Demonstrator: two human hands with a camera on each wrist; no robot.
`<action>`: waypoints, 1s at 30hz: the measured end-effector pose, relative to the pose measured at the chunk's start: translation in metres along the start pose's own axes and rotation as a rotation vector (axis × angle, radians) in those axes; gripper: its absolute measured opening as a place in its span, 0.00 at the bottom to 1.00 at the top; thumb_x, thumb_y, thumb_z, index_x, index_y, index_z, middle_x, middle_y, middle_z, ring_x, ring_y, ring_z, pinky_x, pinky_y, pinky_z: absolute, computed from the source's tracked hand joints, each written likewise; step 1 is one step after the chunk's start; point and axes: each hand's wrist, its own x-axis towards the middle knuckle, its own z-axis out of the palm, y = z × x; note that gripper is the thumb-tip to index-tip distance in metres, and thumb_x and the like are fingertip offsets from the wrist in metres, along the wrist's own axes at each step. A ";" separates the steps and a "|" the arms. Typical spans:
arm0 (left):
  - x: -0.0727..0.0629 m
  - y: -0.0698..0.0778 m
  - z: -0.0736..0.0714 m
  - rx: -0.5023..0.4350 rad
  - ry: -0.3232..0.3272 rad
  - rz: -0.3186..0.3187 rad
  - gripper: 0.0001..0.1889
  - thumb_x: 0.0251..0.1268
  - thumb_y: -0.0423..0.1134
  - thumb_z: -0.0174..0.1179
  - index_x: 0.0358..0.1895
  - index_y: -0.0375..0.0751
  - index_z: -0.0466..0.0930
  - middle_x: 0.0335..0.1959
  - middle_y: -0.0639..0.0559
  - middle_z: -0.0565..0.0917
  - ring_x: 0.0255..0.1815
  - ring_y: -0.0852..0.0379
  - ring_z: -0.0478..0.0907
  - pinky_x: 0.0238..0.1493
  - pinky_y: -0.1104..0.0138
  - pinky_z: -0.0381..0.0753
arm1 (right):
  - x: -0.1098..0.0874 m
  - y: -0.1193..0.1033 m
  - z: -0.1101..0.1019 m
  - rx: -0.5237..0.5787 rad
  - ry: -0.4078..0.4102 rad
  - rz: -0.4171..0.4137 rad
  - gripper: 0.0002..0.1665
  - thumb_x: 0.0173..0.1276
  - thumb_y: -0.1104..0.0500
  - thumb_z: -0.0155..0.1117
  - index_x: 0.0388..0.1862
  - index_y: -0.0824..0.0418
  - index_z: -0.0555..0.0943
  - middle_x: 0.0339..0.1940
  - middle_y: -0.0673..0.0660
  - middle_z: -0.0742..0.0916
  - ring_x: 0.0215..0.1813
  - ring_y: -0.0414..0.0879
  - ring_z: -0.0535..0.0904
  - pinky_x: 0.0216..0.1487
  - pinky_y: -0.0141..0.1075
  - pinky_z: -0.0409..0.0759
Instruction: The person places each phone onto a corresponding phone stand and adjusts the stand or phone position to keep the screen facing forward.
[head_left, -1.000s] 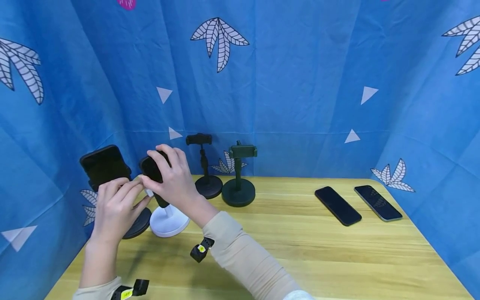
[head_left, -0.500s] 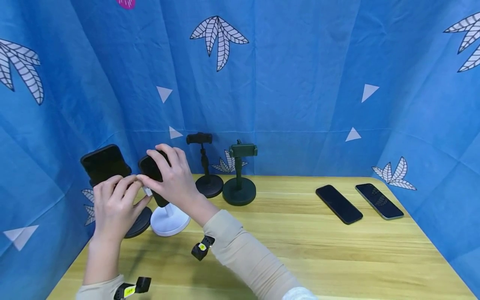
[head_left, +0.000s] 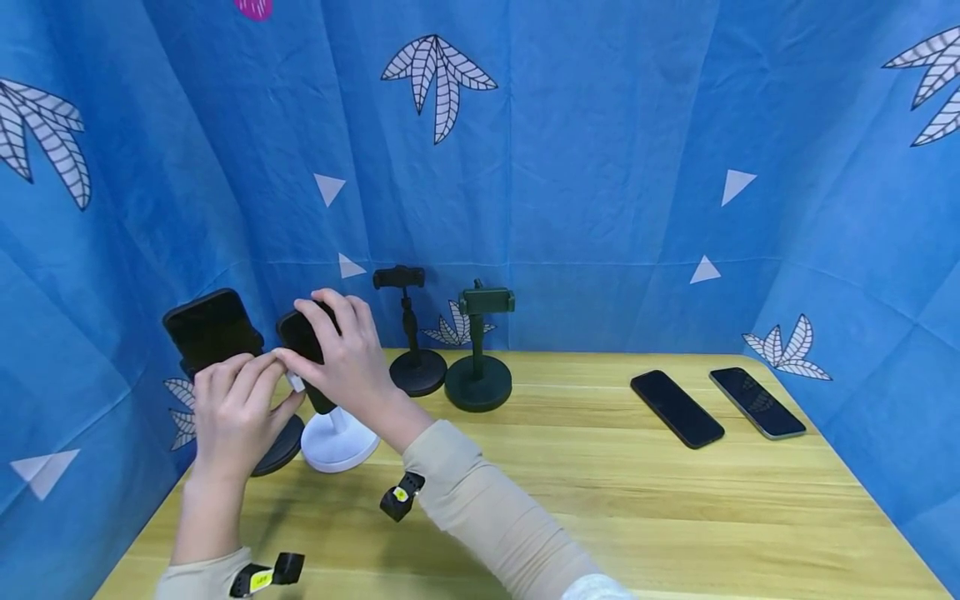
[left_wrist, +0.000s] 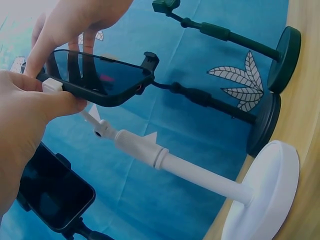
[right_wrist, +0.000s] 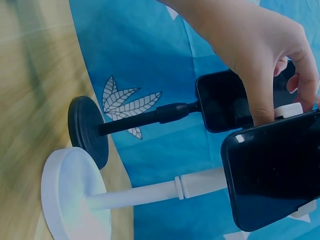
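A black phone [head_left: 300, 337] is in the white phone stand [head_left: 339, 450], tilted, at the left of the table. My right hand [head_left: 347, 354] grips this phone from above and the right, fingers over its far edge. The left hand [head_left: 234, 412] pinches at the near-left edge, where a white clamp [right_wrist: 289, 110] of the stand shows beside the thumb. In the left wrist view, both hands meet at one side of the phone [left_wrist: 107, 80]. The fingertips partly hide the clamp there. The right wrist view shows the phone's dark screen [right_wrist: 275, 170] and the left thumb on its edge.
Left of the white stand, a black stand [head_left: 279, 450] bears another phone [head_left: 210, 329]. Behind stand a black phone stand [head_left: 417, 371] and a dark green one [head_left: 477, 387]. Two phones, one black [head_left: 677, 408] and one grey-edged [head_left: 757, 402], lie at right. Blue curtain [head_left: 600, 167] surrounds the table.
Both hands stay at the phone on the white stand. The left hand's fingers and wrist shift only slightly; the phones and stands keep their places.
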 end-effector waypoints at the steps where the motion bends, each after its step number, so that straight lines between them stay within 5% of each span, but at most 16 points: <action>1: 0.000 0.000 0.000 0.001 -0.009 -0.001 0.28 0.72 0.55 0.51 0.44 0.28 0.82 0.38 0.34 0.85 0.40 0.36 0.73 0.37 0.46 0.66 | -0.001 0.000 0.001 -0.001 0.001 0.002 0.36 0.61 0.36 0.67 0.59 0.58 0.78 0.58 0.56 0.79 0.57 0.46 0.72 0.62 0.35 0.71; 10: -0.002 -0.001 -0.004 -0.008 -0.054 -0.005 0.26 0.73 0.55 0.50 0.45 0.30 0.82 0.40 0.35 0.85 0.41 0.36 0.72 0.39 0.46 0.65 | -0.005 0.001 0.005 -0.012 0.013 0.023 0.36 0.60 0.36 0.67 0.58 0.58 0.78 0.58 0.56 0.79 0.57 0.47 0.73 0.62 0.36 0.71; 30: 0.005 -0.009 -0.013 -0.006 0.026 0.037 0.23 0.72 0.51 0.54 0.37 0.33 0.86 0.32 0.37 0.86 0.38 0.37 0.74 0.38 0.45 0.65 | 0.002 -0.012 0.006 -0.033 0.016 0.049 0.34 0.62 0.35 0.64 0.57 0.57 0.79 0.57 0.56 0.79 0.58 0.45 0.73 0.61 0.36 0.70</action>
